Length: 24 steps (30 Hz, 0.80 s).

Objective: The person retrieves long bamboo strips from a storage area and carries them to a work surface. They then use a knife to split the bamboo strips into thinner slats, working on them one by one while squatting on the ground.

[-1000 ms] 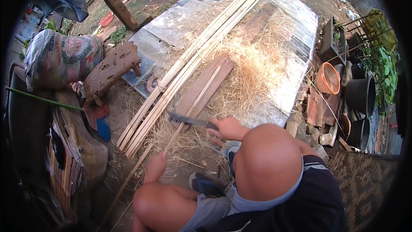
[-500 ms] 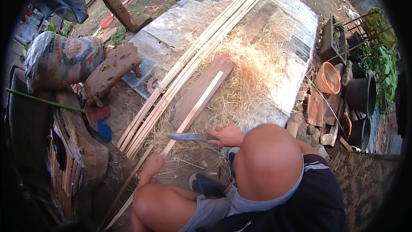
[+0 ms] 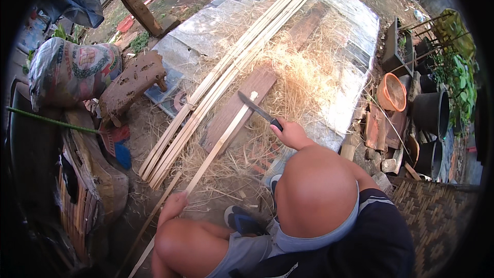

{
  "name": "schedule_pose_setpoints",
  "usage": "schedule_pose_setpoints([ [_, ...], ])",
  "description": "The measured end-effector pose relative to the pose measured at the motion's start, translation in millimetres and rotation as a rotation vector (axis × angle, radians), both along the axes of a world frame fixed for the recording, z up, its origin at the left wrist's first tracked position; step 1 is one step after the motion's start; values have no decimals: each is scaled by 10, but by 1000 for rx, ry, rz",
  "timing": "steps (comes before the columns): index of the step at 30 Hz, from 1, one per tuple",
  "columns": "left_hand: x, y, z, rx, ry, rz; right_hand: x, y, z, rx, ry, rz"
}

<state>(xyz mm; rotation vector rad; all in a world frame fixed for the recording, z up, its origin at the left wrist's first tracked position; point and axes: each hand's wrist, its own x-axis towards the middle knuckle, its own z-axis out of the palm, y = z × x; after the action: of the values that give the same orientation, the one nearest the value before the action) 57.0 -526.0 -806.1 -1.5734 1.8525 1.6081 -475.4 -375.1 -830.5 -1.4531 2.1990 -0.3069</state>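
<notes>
My right hand (image 3: 292, 134) is closed round the black handle of a knife (image 3: 260, 110). Its blade lies across the far part of a pale bamboo strip (image 3: 218, 144), close to the strip's tip, where a small pale curl or shaving shows. Below, my left hand (image 3: 175, 204) grips the same strip, whose near end runs down past my left knee. The strip's far part rests on a brown wooden board (image 3: 261, 83).
A bundle of pale bamboo strips (image 3: 231, 67) lies left of the board. Loose shavings (image 3: 303, 77) cover much of the pale sheet (image 3: 355, 25). A stuffed sack (image 3: 72, 69) and a weathered log (image 3: 133, 85) stand at left. An orange basket (image 3: 392, 92) and black pots (image 3: 431, 113) are at right.
My right hand has moved the knife away from me, from the strip's near part to near its far tip. My left hand has drawn the strip slightly back toward me.
</notes>
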Motion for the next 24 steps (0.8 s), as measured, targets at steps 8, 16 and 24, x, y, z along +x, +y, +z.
schedule_pose_setpoints([
  [8, 188, 35, 104, 203, -126, 113, -502, 58, -36, 4, 64, -316],
  [16, -604, 231, -254, -709, 26, -249, 34, -193, 202, -40, -29, -154],
  [24, -988, -259, 132, 227, 28, -96, 1, -218, -28, -140, -198, -433],
])
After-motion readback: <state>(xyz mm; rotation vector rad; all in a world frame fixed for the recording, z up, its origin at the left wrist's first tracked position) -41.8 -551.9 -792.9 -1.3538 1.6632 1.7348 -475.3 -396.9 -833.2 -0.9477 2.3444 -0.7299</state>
